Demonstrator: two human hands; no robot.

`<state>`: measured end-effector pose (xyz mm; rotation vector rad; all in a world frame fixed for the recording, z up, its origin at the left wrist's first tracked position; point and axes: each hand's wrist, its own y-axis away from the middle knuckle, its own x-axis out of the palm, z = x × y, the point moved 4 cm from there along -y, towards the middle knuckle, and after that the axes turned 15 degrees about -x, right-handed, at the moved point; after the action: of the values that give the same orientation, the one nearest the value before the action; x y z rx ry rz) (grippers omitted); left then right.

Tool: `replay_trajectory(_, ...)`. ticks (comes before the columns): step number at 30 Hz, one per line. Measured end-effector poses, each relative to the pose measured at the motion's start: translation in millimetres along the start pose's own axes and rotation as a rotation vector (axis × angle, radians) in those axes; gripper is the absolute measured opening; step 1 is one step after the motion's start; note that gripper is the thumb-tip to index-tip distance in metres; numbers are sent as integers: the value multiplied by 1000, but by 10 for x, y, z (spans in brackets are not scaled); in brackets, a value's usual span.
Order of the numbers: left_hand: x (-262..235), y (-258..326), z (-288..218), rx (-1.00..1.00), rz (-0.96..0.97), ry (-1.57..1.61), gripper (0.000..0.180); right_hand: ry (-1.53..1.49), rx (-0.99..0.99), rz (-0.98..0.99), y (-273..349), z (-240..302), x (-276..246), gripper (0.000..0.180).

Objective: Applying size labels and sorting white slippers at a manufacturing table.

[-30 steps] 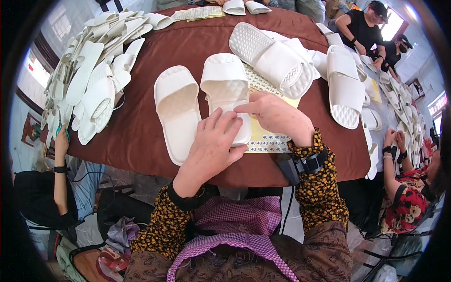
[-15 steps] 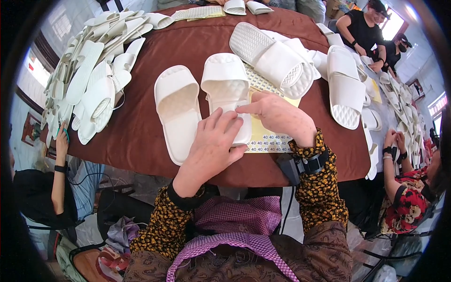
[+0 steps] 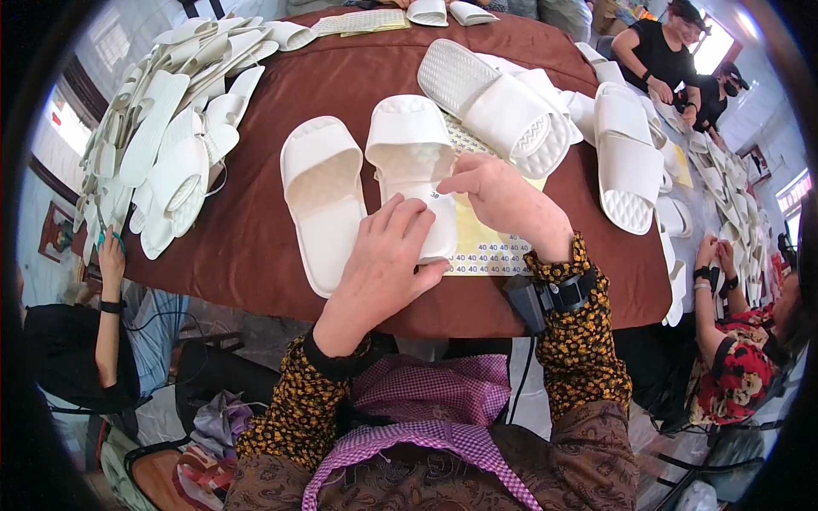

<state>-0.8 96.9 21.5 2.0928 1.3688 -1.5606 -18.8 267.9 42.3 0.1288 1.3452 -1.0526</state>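
At the frame's centre, a white slipper (image 3: 413, 157) bears one small label (image 3: 434, 195) on its footbed (image 3: 440, 230), while the visible part of its mate (image 3: 324, 204), just left, shows none; labels on the slipper heap (image 3: 158, 128) at upper left cannot be made out. The left hand (image 3: 377, 262) lies loosely spread on the labelled slipper, grasping nothing. The right hand (image 3: 509, 201) puts its index fingertip just beside the label, other fingers curled; whether they hold anything, I cannot tell.

One wide, head-worn fisheye view looks down and forward from close above the left hand (image 3: 381, 251) and right hand (image 3: 517, 204), and spans the surface (image 3: 243, 226) from its near edge to its far side.
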Motion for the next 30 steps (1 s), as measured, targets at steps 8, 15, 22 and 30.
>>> replay_trajectory(8, 18, 1, 7, 3, -16, -14, 55, 303, 2, 249, -15, 213, 65, 24)
replay_trajectory(15, 17, -12, -19, 9, -29, -54, 53, 478, -53, 212, 5, 300, 81, 22)
replay_trajectory(22, 8, -5, -10, 2, -14, -37, 54, 369, -43, 195, 2, 287, 31, 22)
replay_trajectory(30, 36, -5, -19, 22, -29, -65, 55, 359, 6, 301, -4, 278, 47, 22)
